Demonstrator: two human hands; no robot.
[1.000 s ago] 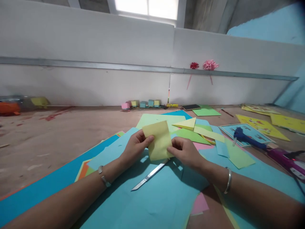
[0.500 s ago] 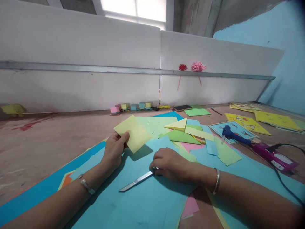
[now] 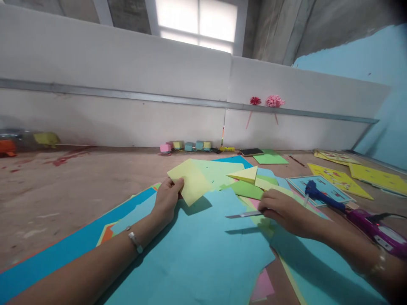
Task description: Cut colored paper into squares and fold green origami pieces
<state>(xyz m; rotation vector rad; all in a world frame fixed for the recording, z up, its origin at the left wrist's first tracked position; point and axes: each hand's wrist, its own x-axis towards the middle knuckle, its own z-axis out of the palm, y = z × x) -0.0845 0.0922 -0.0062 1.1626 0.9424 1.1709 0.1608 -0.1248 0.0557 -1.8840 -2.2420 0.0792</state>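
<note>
Between thumb and fingers of my left hand [image 3: 169,198] is a square piece of pale yellow paper [image 3: 192,186], lifted above the sheets. My right hand [image 3: 282,208] is closed around the handle end of a slim silver craft knife [image 3: 244,215], its blade pointing left. The knife hangs over a large light-blue sheet [image 3: 190,250] and casts a shadow there; my fingers hide its handle. Beyond the right hand, a folded yellow paper piece [image 3: 246,174] rests on a green paper piece [image 3: 244,189]. A pale yellow strip [image 3: 273,186] lies by my right fingers.
At the right, a purple glue gun [image 3: 375,231] with a blue nozzle end and a cord lies near a light-blue printed card [image 3: 321,190]. Yellow cards [image 3: 341,180] sit behind it. A phone [image 3: 251,152] and small paper blocks [image 3: 189,146] stand along the white board [image 3: 127,123].
My right hand has moved right and up off the blue sheet, carrying the knife. The left hand still holds the yellow paper. The whole view has shifted slightly.
</note>
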